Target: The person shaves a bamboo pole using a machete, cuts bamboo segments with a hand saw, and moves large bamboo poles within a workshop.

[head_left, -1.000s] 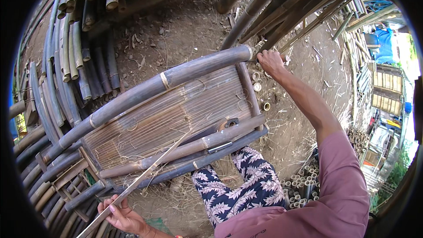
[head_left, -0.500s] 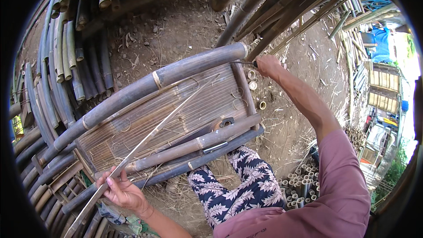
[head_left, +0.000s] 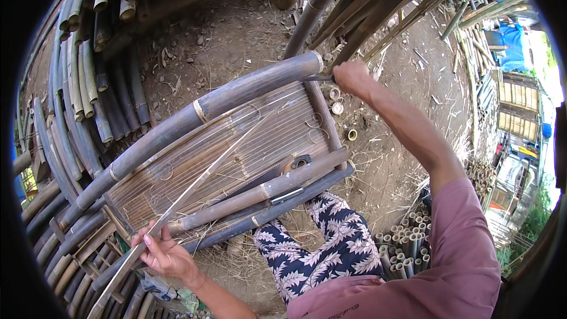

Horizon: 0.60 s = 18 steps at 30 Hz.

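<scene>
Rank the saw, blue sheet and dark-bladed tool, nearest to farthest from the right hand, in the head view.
1. Dark-bladed tool, in the right hand's grip.
2. Saw, on the slatted bench.
3. Blue sheet, far right background.

Slanted bamboo strip (head_left: pixel 188 195) — thin knife (head_left: pixel 322 78)

My left hand (head_left: pixel 165 259) pinches a long pale strip (head_left: pixel 184 201) between thumb and fingers, and it slants up across the slatted bench (head_left: pixel 277 127). My right hand (head_left: pixel 353 78), arm stretched out, grips a thin dark tool (head_left: pixel 322 77) near the end of the thick far pole (head_left: pixel 254 87). A saw (head_left: pixel 290 167) lies on the slats beside the nearer pole (head_left: pixel 251 198). Cut tubes (head_left: pixel 409 254) stand clustered right of my patterned trousers (head_left: pixel 322 247).
</scene>
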Each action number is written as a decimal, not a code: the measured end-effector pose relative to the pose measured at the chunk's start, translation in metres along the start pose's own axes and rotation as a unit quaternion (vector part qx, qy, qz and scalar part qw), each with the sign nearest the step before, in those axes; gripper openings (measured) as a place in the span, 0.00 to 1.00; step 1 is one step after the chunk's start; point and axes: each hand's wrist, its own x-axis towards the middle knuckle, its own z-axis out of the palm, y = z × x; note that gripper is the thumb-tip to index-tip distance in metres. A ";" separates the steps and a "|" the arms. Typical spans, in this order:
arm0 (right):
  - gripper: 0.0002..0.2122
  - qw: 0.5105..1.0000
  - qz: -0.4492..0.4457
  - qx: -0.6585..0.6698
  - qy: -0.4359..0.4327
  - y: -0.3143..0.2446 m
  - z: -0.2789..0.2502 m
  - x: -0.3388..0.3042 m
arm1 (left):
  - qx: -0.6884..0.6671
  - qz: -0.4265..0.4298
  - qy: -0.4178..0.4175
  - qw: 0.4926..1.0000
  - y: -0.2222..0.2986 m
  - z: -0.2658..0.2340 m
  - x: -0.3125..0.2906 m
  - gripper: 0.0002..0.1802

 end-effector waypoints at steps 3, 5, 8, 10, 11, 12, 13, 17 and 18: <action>0.07 0.999 0.039 0.011 -0.033 0.010 -0.026 -0.024 | -0.010 -0.010 -0.009 1.000 -0.005 0.011 0.002 0.11; 0.10 0.995 0.060 0.062 -0.053 0.017 -0.014 -0.045 | -0.012 0.001 -0.014 1.000 -0.014 0.018 0.005 0.10; 0.15 0.983 0.059 0.173 0.008 0.038 0.051 -0.090 | -0.047 -0.029 -0.001 0.998 -0.042 0.034 0.012 0.10; 0.18 0.964 0.072 0.257 0.015 0.040 0.093 -0.123 | -0.066 -0.041 -0.004 0.997 -0.061 0.050 0.015 0.09; 0.19 0.952 0.080 0.295 0.000 0.041 0.116 -0.138 | -0.073 -0.046 -0.006 0.996 -0.071 0.056 0.017 0.09; 0.20 0.940 0.087 0.328 0.016 0.039 0.143 -0.152 | -0.079 -0.051 -0.009 0.996 -0.081 0.063 0.018 0.09; 0.21 0.927 0.096 0.361 0.031 0.036 0.170 -0.166 | -0.085 -0.050 -0.003 0.995 -0.088 0.072 0.017 0.09; 0.21 0.879 0.141 0.455 -0.019 0.014 0.228 -0.228 | -0.078 -0.049 -0.001 0.996 -0.111 0.089 0.019 0.08; 0.21 0.869 0.161 0.467 -0.040 0.009 0.232 -0.242 | -0.076 -0.045 0.000 0.996 -0.113 0.091 0.019 0.08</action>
